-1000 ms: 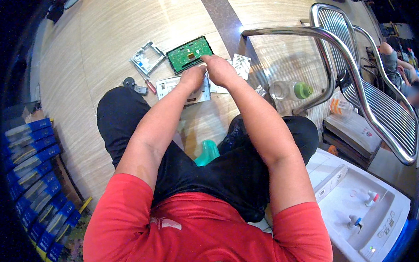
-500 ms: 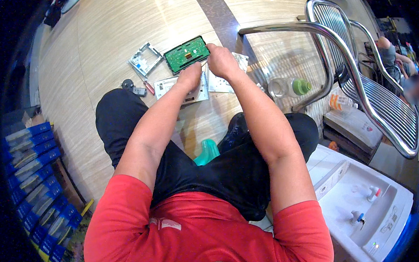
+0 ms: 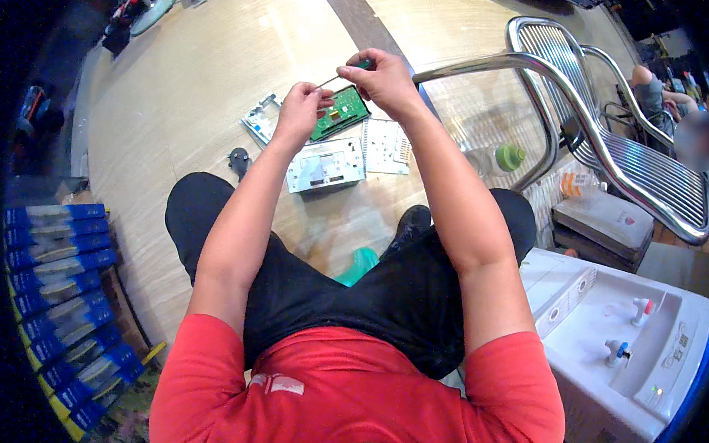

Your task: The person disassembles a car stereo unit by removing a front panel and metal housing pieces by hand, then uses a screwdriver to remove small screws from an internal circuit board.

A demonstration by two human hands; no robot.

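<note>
My right hand (image 3: 382, 80) grips a slim screwdriver (image 3: 332, 79) by its green handle and holds it level above the floor. My left hand (image 3: 299, 112) pinches the tip end of the metal shaft. Whether a screw sits at the tip cannot be made out. Below the hands a green circuit board (image 3: 343, 112) lies on the wooden floor. A white device casing (image 3: 325, 165) lies just nearer to me, and a white flat panel (image 3: 388, 145) lies to its right.
A small metal frame (image 3: 259, 119) and a black part (image 3: 239, 158) lie left of the board. A chrome slatted chair (image 3: 601, 135) stands on the right, above a bottle with a green cap (image 3: 510, 157). A white water dispenser (image 3: 632, 352) is at lower right, blue boxes (image 3: 56, 286) at left.
Both hands have risen from the white casing on the floor. They now hold a screwdriver between them, above the green board.
</note>
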